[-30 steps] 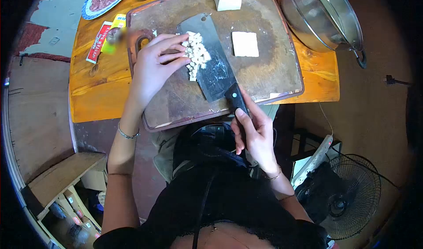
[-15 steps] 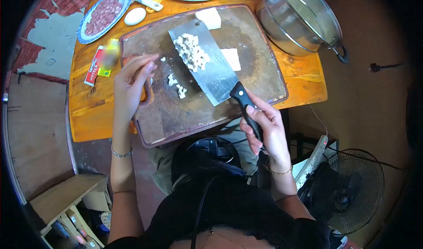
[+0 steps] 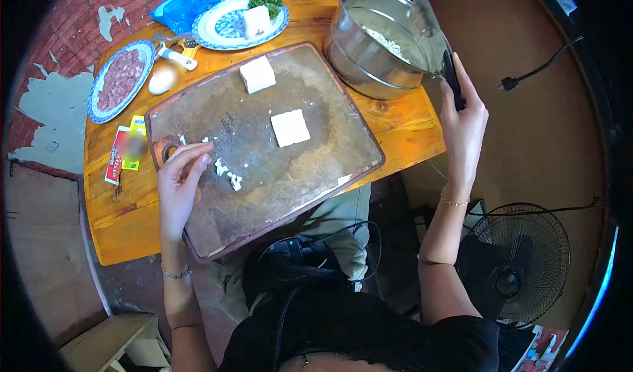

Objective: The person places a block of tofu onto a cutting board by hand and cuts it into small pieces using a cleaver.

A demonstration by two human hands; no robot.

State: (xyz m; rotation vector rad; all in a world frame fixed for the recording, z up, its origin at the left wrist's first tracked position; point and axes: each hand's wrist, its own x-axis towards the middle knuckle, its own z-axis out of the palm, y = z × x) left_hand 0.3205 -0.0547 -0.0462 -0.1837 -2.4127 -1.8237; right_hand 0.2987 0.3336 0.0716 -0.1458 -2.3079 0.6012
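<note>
Gripping the cleaver (image 3: 427, 26) over the pot (image 3: 379, 39), the right hand (image 3: 465, 118) stays clenched.

Two whole tofu blocks (image 3: 258, 74) are sitting on one cutting board (image 3: 316, 174), with a third on one of two patterned plates (image 3: 277, 21). One steel pot (image 3: 369, 49) is standing at one o'clock, one egg (image 3: 163, 79) at ten, and one cleaver (image 3: 427, 23) is hovering over the pot.
</note>
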